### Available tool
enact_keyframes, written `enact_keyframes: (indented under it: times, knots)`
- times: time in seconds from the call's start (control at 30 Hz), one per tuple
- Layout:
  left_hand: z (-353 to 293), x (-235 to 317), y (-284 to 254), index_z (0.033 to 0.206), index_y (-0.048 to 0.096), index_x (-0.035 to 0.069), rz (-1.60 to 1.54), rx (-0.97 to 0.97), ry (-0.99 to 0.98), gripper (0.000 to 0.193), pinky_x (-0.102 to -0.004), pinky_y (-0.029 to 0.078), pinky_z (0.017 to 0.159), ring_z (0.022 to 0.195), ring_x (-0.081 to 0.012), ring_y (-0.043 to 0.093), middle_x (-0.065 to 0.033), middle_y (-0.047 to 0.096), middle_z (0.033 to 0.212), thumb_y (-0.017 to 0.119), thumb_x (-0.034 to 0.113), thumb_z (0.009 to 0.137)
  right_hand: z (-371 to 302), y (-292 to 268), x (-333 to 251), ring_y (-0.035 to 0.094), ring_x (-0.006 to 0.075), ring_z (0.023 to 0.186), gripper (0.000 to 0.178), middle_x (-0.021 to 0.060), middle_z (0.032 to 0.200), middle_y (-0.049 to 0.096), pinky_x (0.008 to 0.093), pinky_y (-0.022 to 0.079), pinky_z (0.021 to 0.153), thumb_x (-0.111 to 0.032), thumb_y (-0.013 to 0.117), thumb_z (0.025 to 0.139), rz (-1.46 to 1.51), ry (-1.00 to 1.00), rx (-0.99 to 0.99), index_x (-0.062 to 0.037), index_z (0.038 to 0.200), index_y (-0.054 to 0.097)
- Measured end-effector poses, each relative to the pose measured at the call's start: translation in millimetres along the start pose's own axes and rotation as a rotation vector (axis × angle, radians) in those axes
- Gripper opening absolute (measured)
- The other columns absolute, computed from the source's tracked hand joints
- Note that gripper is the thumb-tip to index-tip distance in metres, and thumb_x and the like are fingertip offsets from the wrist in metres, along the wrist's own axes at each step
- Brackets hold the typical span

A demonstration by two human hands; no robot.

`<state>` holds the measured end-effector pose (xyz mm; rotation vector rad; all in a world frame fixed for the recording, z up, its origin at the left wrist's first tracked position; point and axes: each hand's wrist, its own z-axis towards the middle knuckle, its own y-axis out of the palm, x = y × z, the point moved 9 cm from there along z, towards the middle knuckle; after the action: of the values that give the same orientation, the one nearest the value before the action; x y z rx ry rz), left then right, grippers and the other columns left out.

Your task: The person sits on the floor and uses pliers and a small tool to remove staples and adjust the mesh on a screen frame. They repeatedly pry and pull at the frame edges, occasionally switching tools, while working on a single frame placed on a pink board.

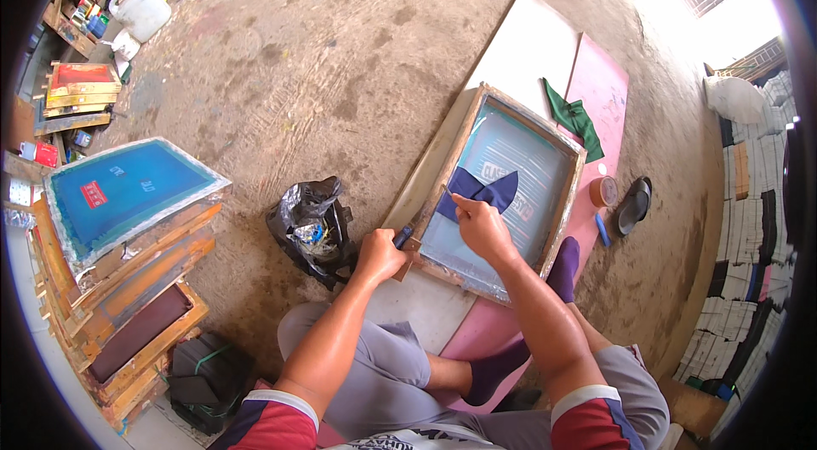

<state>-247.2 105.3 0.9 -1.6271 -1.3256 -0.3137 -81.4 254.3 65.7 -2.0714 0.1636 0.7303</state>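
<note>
The left hand (380, 257), as I watch it from far, is closed around a short dark handle (402, 237), beside the near left corner of a rectangular wooden-framed screen with pale blue mesh (538, 165). The right hand (485, 229) is over this mesh, at a folded dark-blue cloth (500, 191) lying on it; whether its bent fingers pinch the cloth, I cannot tell.
</note>
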Motion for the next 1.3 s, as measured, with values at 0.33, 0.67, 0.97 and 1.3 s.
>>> enact_keyframes:
  times: [0.33, 0.67, 0.97, 1.3]
  knots:
    - [2, -2, 2, 0.087, 0.075, -0.002, -0.05, -0.036, -0.005, 0.043, -0.0423, 0.056, 0.072, 0.076, -0.0298, 0.074, -0.0201, 0.075, 0.081, 0.094, 0.03, 0.067, 6, 14, 37, 0.074, 0.0295, 0.091, 0.039, 0.0143, 0.107, 0.079, 0.0414, 0.056, 0.084, -0.022, 0.059, 0.107, 0.089, -0.147, 0.044, -0.0152, 0.145, 0.062]
    - [-3, 6, -4, 0.086, 0.075, -0.004, -0.081, -0.035, -0.032, 0.044, -0.042, 0.056, 0.072, 0.076, -0.0295, 0.074, -0.0207, 0.075, 0.08, 0.094, 0.029, 0.067, 13, 33, 58, 0.072, 0.0218, 0.101, 0.039, 0.01, 0.116, 0.078, 0.0354, 0.055, 0.093, -0.023, 0.058, 0.109, 0.419, -0.05, -0.103, -0.0061, 0.144, 0.061]
    - [3, -5, 0, 0.083, 0.074, -0.002, -0.081, -0.018, -0.01, 0.041, -0.0436, 0.056, 0.072, 0.076, -0.033, 0.074, -0.0215, 0.074, 0.08, 0.094, 0.03, 0.068, 8, 42, 66, 0.055, 0.011, 0.062, 0.041, 0.0024, 0.079, 0.063, 0.0274, 0.046, 0.054, -0.026, 0.054, 0.111, 0.796, 0.237, -0.342, -0.0112, 0.148, 0.06]
    - [2, -8, 1, 0.096, 0.077, -0.002, -0.072, -0.091, -0.061, 0.046, -0.0382, 0.056, 0.076, 0.08, -0.0237, 0.074, -0.0167, 0.077, 0.087, 0.093, 0.031, 0.068, -6, 55, 50, 0.044, 0.0093, 0.053, 0.043, -0.0006, 0.073, 0.053, 0.0269, 0.034, 0.045, -0.03, 0.056, 0.11, 1.106, 0.379, -0.323, -0.0151, 0.15, 0.056]
